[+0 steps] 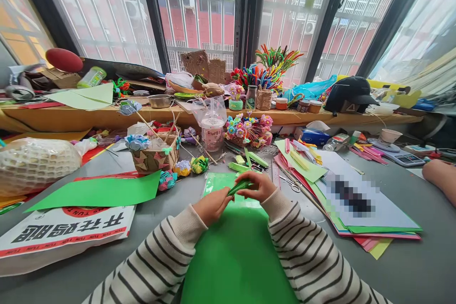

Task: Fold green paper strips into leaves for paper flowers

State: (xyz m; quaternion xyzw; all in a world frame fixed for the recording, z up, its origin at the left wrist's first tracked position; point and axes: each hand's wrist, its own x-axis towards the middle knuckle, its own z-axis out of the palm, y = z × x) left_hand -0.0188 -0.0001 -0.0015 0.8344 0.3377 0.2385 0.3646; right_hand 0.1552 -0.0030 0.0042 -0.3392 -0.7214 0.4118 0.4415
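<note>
While both hands meet at the centre of the frame, the left hand [211, 206] and the right hand [257, 186] pinch a small folded strip of green paper [239, 186] between them, fingers closed on its two ends; the strip slants up toward the right, held just above a large green sheet [235, 256] that fills the lower middle of the frame. Both arms wear cream sleeves with dark stripes.

Just above the hands, at mid frame, lie loose green paper strips [245, 161] beside a pair of scissors [290, 184]. To the right of centre a stack of coloured paper [370, 232] spreads out, with a white sheet on top whose middle is blurred. Left of centre lies another green sheet [103, 192], partly over a white bag with red and black printed characters [64, 232] at lower left. A woven basket [156, 154] holding paper flowers stands at mid left, with folded paper balls [190, 166] near it. A plastic cup under a clear bag [212, 130] stands above centre, next to a bunch of small colourful flowers [247, 129].

On the wooden sill across the upper half sit a black cap [351, 95] at upper right and a pot of bright pipe cleaners [269, 69] at upper centre. At the right edge, another person's hand [441, 178] rests on the grey table [420, 266]
</note>
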